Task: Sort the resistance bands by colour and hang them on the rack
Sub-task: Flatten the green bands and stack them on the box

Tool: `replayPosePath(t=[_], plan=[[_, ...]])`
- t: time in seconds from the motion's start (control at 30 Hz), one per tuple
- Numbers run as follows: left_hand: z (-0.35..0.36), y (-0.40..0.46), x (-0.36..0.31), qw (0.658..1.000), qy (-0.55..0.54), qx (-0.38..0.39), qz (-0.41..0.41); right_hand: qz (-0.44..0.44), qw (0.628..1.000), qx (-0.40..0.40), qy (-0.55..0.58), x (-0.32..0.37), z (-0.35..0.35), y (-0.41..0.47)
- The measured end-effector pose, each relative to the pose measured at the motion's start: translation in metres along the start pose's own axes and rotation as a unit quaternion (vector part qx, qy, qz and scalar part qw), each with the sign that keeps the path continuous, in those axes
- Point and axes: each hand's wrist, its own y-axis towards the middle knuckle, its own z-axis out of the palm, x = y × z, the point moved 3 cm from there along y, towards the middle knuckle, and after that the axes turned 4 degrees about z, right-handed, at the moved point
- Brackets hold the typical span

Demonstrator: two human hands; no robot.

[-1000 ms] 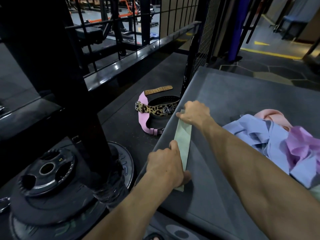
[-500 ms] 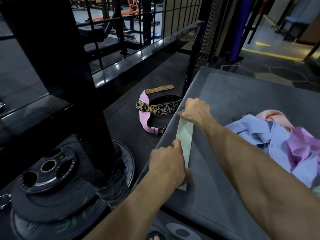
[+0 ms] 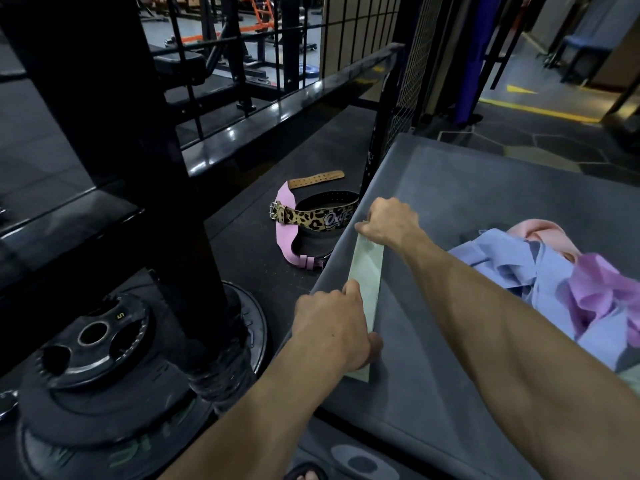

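Little has moved: both hands stay on the pale green band [image 3: 367, 271], view shifted slightly.
Left hand [image 3: 332, 327] grips the band's near end, right hand [image 3: 391, 221] pinches the far end, band stretched flat along the grey mat [image 3: 485, 188] edge. Blue, purple, pink bands [image 3: 554, 282] heaped right; leopard belt [image 3: 311, 216] on floor.

Pale green band [image 3: 367, 271]; blue, lilac, pink bands [image 3: 540, 282]; leopard-print belt [image 3: 311, 216].
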Motion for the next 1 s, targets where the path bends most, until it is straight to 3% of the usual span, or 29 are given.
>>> replayPosePath(t=[0.57,1.0], plan=[[0.0034,0.0010,-0.0024,1.000,-0.004,0.000,-0.010,-0.006,1.000,-0.002,0.016,-0.0024,0.0019,-0.0009],[0.0056,0.0034,-0.0032,1.000,0.003,0.016,-0.010,-0.031,0.998,-0.013,-0.052,0.0042,0.0032,-0.0027]])
